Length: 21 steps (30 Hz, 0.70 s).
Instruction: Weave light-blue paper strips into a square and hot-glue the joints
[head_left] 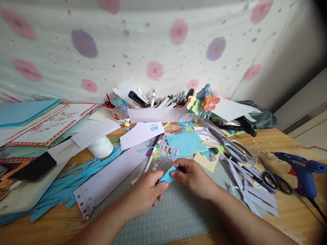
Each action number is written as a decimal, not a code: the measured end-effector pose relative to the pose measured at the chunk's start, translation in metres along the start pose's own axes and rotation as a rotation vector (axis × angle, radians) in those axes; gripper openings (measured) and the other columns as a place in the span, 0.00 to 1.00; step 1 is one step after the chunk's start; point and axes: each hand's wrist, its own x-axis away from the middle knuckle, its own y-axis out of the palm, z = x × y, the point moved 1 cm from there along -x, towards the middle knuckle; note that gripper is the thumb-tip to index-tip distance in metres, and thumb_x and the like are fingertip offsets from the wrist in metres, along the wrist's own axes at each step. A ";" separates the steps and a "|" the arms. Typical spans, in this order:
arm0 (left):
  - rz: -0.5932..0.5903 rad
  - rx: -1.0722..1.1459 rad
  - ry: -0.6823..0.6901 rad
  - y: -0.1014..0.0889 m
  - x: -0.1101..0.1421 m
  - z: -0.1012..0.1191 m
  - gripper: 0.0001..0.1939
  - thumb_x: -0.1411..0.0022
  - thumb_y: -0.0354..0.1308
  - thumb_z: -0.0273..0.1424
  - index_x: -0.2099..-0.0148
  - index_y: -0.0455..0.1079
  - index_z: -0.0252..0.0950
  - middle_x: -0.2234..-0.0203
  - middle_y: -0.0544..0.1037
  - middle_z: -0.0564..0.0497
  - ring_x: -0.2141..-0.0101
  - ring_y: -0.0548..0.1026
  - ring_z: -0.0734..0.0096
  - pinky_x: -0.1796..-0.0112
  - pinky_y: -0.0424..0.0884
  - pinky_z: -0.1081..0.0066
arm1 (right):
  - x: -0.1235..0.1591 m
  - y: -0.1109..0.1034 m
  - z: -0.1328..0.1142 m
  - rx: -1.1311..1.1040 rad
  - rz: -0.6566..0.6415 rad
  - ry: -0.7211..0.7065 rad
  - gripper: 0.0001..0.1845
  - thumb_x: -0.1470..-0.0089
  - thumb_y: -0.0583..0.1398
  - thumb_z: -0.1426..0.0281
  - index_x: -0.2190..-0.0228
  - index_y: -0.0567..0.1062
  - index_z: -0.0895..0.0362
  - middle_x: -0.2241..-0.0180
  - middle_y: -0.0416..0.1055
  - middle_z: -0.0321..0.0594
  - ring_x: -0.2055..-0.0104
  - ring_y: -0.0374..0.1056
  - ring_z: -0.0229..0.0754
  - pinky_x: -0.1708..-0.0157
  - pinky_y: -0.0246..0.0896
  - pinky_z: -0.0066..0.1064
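Observation:
Both my hands meet over the middle of the cutting mat (163,217), holding a small folded piece of blue paper (167,176) between them. My left hand (146,190) grips its lower left end, with the thumb on top and the fingers curled underneath. At the other end my right hand (191,178) pinches the paper between thumb and fingertips. Just beyond the hands lie lilac paper scraps (170,149) and a larger blue sheet (185,143). A cream card with a round hole (208,161) lies past my right hand.
On the right are a blue glue gun (300,168), black-handled scissors (276,180) and large silver scissors (233,148). Blue paper strips (58,190) and a long lilac sheet (109,177) spread to the left. A white box of pens (158,114) stands at the back.

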 end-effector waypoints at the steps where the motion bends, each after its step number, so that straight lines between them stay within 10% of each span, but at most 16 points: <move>1: 0.010 -0.013 -0.012 0.000 -0.001 -0.001 0.14 0.38 0.46 0.42 0.68 0.60 0.37 0.79 0.66 0.57 0.82 0.62 0.77 0.81 0.56 0.76 | 0.000 0.000 0.000 -0.001 0.009 0.002 0.07 0.50 0.59 0.68 0.74 0.71 0.59 0.79 0.62 0.31 0.78 0.54 0.31 0.77 0.49 0.23; 11: 0.112 0.079 0.047 -0.002 -0.004 -0.001 0.14 0.38 0.49 0.41 0.70 0.63 0.36 0.83 0.64 0.58 0.81 0.59 0.77 0.79 0.55 0.76 | -0.004 -0.001 0.009 -0.447 0.015 0.049 0.19 0.55 0.67 0.63 0.62 0.73 0.58 0.70 0.67 0.34 0.74 0.59 0.31 0.76 0.58 0.23; 21: 0.083 0.274 0.008 0.002 -0.004 0.003 0.19 0.40 0.50 0.45 0.61 0.67 0.33 0.83 0.70 0.56 0.88 0.57 0.83 0.86 0.49 0.79 | -0.005 0.009 0.012 -0.531 0.109 0.064 0.15 0.57 0.68 0.63 0.78 0.69 0.60 0.80 0.65 0.31 0.80 0.57 0.30 0.79 0.54 0.22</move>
